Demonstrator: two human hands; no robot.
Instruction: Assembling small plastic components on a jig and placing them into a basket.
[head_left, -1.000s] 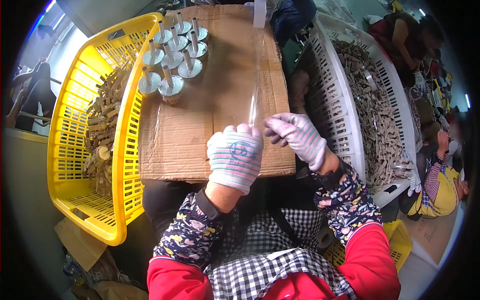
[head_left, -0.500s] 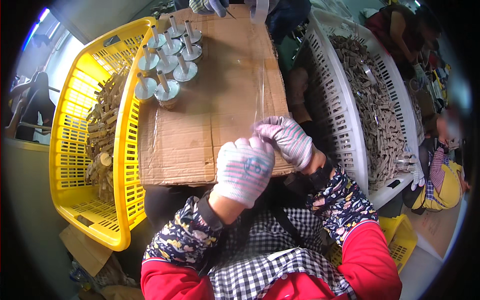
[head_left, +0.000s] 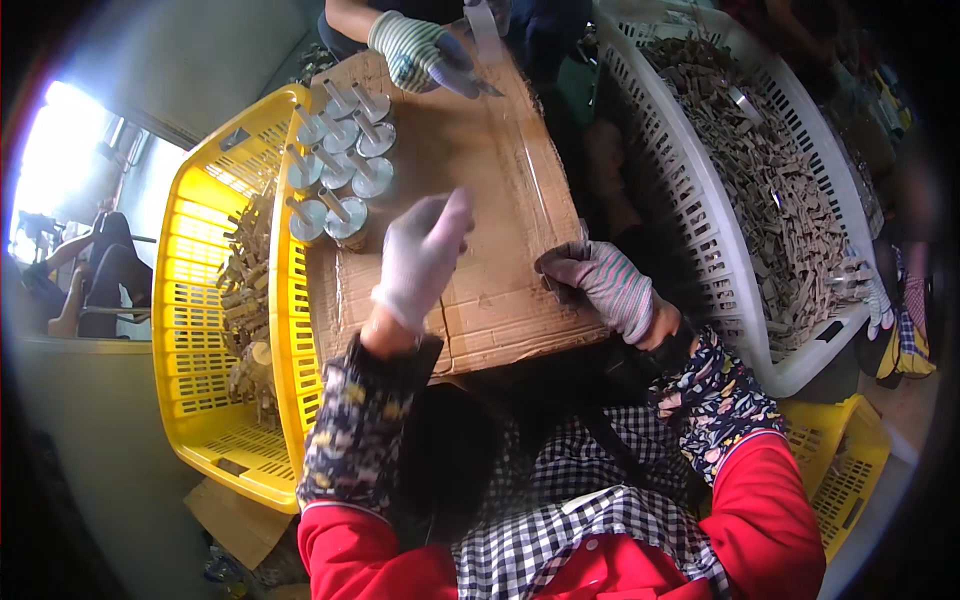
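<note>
My left hand (head_left: 425, 262), in a pale striped glove, is raised over the cardboard (head_left: 470, 310), its fingers stretched toward the far side and nothing visible in them. My right hand (head_left: 605, 288), in a matching glove with darkened fingertips, is at the cardboard's near right part. Its thumb and fingers are pinched together; whatever is between them is too small to make out. Beyond my left hand, several round silver-topped pieces with upright metal rods (head_left: 345, 215) stand grouped at the cardboard's far left.
A co-worker's gloved hand (head_left: 420, 55) holds a small pointed tool (head_left: 488, 88) over the far edge. To the left stands a yellow crate (head_left: 290, 350) with brownish pieces; to the right, a white crate (head_left: 700, 200) full of small grey-brown pieces. Another yellow crate (head_left: 850, 470) sits lower right.
My hands, close together before, have parted: the left moved left and away from me, the right slightly right. The co-worker's hand reaches further over the cardboard. The whole view has shifted a little.
</note>
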